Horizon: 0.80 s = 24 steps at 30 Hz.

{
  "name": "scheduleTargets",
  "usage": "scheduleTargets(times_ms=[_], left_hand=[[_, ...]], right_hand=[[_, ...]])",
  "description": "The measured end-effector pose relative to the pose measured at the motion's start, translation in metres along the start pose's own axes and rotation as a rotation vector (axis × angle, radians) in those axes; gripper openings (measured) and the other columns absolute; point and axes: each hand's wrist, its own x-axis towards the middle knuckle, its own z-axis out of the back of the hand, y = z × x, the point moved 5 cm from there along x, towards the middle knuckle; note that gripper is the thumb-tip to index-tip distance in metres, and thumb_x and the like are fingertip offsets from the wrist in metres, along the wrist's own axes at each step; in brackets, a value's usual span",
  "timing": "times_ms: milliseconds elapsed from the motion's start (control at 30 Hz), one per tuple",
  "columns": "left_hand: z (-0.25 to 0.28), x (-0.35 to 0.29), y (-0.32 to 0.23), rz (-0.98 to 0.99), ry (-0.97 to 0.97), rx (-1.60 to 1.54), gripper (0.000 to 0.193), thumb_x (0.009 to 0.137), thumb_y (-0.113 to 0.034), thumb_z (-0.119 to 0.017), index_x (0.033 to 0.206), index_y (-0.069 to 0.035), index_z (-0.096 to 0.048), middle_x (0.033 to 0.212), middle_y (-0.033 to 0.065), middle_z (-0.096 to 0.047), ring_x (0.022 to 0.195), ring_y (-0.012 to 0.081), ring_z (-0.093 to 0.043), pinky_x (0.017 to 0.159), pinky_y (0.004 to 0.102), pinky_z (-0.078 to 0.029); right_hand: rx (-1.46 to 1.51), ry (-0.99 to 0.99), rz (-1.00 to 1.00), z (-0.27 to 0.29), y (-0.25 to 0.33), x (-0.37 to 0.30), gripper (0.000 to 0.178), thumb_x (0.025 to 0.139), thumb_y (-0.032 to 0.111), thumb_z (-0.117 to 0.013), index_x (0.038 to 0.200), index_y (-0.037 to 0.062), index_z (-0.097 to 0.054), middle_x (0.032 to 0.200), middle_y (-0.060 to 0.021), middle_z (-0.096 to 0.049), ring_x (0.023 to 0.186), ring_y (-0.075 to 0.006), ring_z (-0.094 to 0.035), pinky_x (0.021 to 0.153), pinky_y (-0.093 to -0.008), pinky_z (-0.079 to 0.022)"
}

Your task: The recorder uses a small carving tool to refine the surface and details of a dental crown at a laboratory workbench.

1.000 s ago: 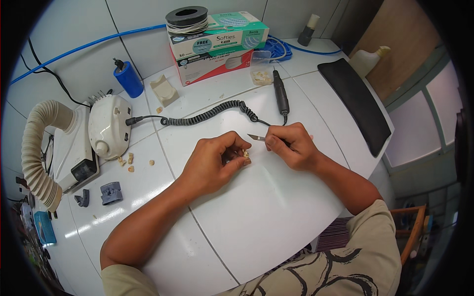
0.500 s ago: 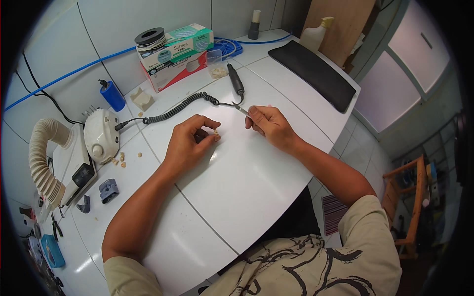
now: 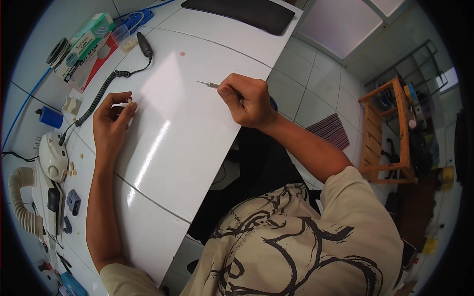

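My left hand (image 3: 111, 116) is over the white tiled table (image 3: 173, 143), with thumb and fingertips pinched on a small cream tooth-like piece (image 3: 130, 100). The fingers partly cover the piece. Farther right, near the table's edge, my right hand (image 3: 247, 101) is closed around the handle of a thin craft knife (image 3: 211, 85). Its pointed blade sticks out to the left, well apart from the cream piece. A small pink bit (image 3: 182, 54) lies on the table beyond both hands.
At the left are a rotary-tool control box (image 3: 52, 155), its pen-shaped handpiece (image 3: 144, 45), a ribbed hose (image 3: 22, 200), grey dental models (image 3: 74, 202) and several cream bits (image 3: 72, 172). Farther back lie stacked cartons (image 3: 89, 52) and a black mat (image 3: 247, 15). A wooden rack (image 3: 387, 133) stands at right.
The view has swung to the right, showing more floor and the rack. My right hand has drawn away from my left, carrying the knife toward the table's edge. The left hand keeps its pinch.
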Motion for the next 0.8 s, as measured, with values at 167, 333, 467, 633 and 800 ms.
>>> scheduleTargets(times_ms=[167, 333, 467, 633, 800], left_hand=[[-0.007, 0.01, -0.003, -0.017, -0.024, -0.012, 0.025, 0.101, -0.014, -0.081, 0.123, -0.004, -0.076, 0.106, -0.0012, -0.075, 0.086, 0.0052, -0.069, 0.068, 0.022, -0.049], [-0.004, 0.014, 0.002, 0.014, -0.053, 0.031, 0.025, 0.101, -0.015, -0.082, 0.123, -0.004, -0.075, 0.104, -0.0012, -0.075, 0.086, 0.0052, -0.07, 0.067, 0.0216, -0.046], [-0.008, 0.015, -0.001, 0.05, -0.099, 0.105, 0.025, 0.101, -0.014, -0.082, 0.122, -0.003, -0.076, 0.103, 0.0001, -0.075, 0.085, 0.0049, -0.069, 0.066, 0.0217, -0.045], [-0.003, 0.012, 0.006, -0.006, -0.117, 0.11, 0.025, 0.1, -0.012, -0.082, 0.122, -0.002, -0.076, 0.101, 0.0, -0.074, 0.086, 0.0049, -0.067, 0.07, 0.0212, -0.047], [-0.006, 0.009, 0.004, 0.009, -0.107, 0.125, 0.024, 0.099, -0.01, -0.083, 0.121, -0.001, -0.075, 0.1, 0.0001, -0.073, 0.088, 0.0055, -0.067, 0.076, 0.0208, -0.05]], right_hand=[[0.06, -0.112, 0.048, 0.002, -0.001, -0.007, 0.033, 0.106, 0.021, -0.074, 0.078, 0.0063, -0.065, 0.061, -0.0057, -0.059, 0.045, -0.018, -0.054, 0.046, -0.0325, -0.041], [0.078, -0.158, 0.074, 0.003, -0.002, -0.007, 0.035, 0.104, 0.024, -0.075, 0.076, 0.0074, -0.063, 0.062, -0.0066, -0.059, 0.044, -0.0222, -0.054, 0.046, -0.0346, -0.042], [0.052, -0.143, 0.099, 0.005, -0.003, -0.005, 0.033, 0.107, 0.021, -0.073, 0.078, 0.0067, -0.064, 0.061, -0.0022, -0.06, 0.043, -0.0128, -0.05, 0.043, -0.0297, -0.038], [0.046, -0.142, 0.039, 0.002, 0.0, -0.002, 0.035, 0.107, 0.023, -0.073, 0.077, 0.0068, -0.063, 0.059, -0.0025, -0.057, 0.043, -0.0136, -0.049, 0.044, -0.0308, -0.036], [0.013, -0.166, -0.064, 0.001, -0.003, -0.002, 0.037, 0.108, 0.024, -0.072, 0.077, 0.0062, -0.063, 0.056, -0.0028, -0.054, 0.044, -0.0143, -0.049, 0.046, -0.0317, -0.037]])
